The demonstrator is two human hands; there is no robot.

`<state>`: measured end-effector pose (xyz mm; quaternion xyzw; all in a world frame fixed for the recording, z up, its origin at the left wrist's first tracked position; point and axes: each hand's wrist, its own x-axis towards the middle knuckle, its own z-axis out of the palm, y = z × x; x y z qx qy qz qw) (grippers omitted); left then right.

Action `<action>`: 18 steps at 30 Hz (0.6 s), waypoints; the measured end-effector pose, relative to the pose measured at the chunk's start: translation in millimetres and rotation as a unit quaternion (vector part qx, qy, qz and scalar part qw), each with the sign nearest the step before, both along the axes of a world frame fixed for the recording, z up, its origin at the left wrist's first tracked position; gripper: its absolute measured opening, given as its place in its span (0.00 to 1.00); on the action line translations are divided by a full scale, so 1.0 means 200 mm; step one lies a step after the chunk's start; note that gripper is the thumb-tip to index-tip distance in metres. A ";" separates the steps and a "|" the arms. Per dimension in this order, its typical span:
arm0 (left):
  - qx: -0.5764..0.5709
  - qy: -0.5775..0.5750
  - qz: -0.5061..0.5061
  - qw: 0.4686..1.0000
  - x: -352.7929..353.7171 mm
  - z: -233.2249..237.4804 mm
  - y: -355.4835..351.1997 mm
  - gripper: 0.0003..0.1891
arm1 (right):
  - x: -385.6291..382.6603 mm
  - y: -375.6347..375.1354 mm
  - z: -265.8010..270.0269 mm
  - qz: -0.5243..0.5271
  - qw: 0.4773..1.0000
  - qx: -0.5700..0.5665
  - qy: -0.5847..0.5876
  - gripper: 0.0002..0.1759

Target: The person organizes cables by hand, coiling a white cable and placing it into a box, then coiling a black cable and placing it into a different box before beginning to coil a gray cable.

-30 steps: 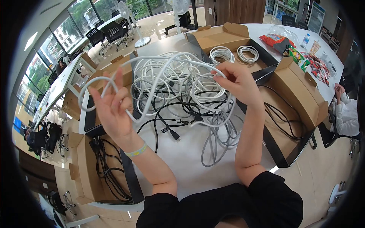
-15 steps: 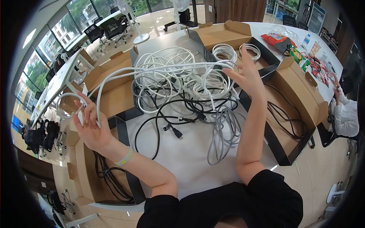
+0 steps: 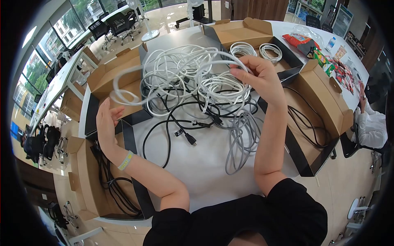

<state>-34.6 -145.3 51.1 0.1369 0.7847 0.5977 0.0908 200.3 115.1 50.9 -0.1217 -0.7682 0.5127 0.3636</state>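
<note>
Fingers of my right hand are pinched on a white cable at the right of a tangled heap of white cables. The cable's loops stretch left above the heap, blurred at their left end. My left hand is raised at the left, its fingers apart with nothing in them, just below those loops. Black cables and a grey cable bundle lie in front of the heap.
An open box at the back holds two white coils. The right box and lower-left box hold black cables. Another box stands at the left. Snack bags and a seated person are at the right.
My left hand has let go of the white cable and moved down. My right hand has closed on it, and the loops swing above the heap.
</note>
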 end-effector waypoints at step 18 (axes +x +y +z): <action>0.239 -0.030 -0.512 0.824 0.31 0.01 0.42 0.37 | -0.10 -0.14 0.06 0.132 0.941 -0.214 0.229 0.13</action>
